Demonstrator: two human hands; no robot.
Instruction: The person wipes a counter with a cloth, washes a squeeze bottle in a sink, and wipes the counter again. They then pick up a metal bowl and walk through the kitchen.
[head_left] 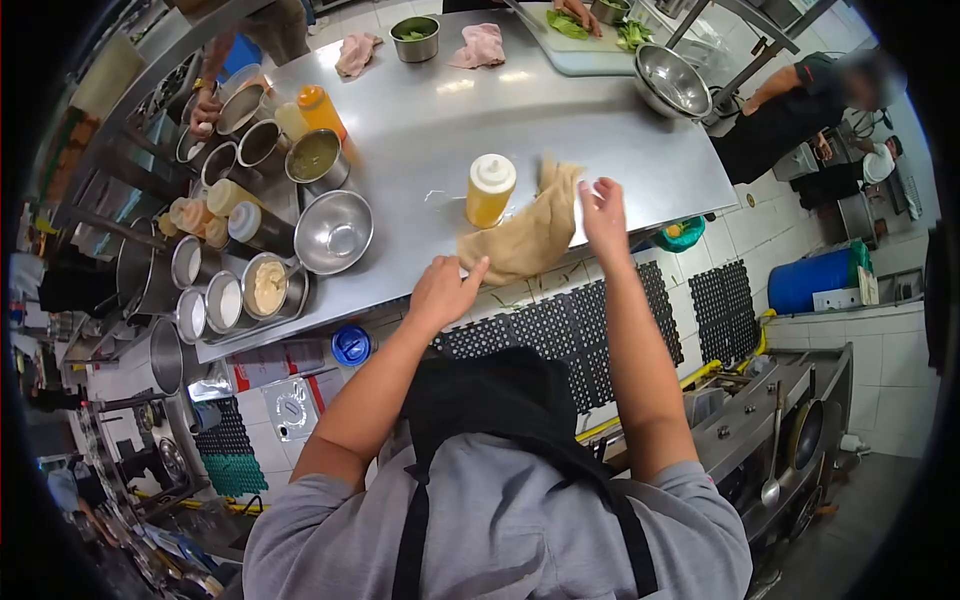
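Observation:
A crumpled tan cloth (530, 235) lies partly on the steel table, bunched near its front edge. My left hand (447, 292) is at the cloth's left corner, thumb and fingers closed around its edge. Just off the cloth's right side is my right hand (603, 212), its fingers apart with nothing in them. Behind the cloth stands an upright squeeze bottle (489, 195) with a white cap and yellow liquid inside. A small wet mark shows on the steel to the left of the bottle.
Steel bowl (334, 232), sauce pots and squeeze bottles crowd the left side of the table (420, 150). A cutting board (590, 60) with greens, stacked bowls (672, 80) and pink cloths (478, 46) sit at the far side. Other people stand around the table.

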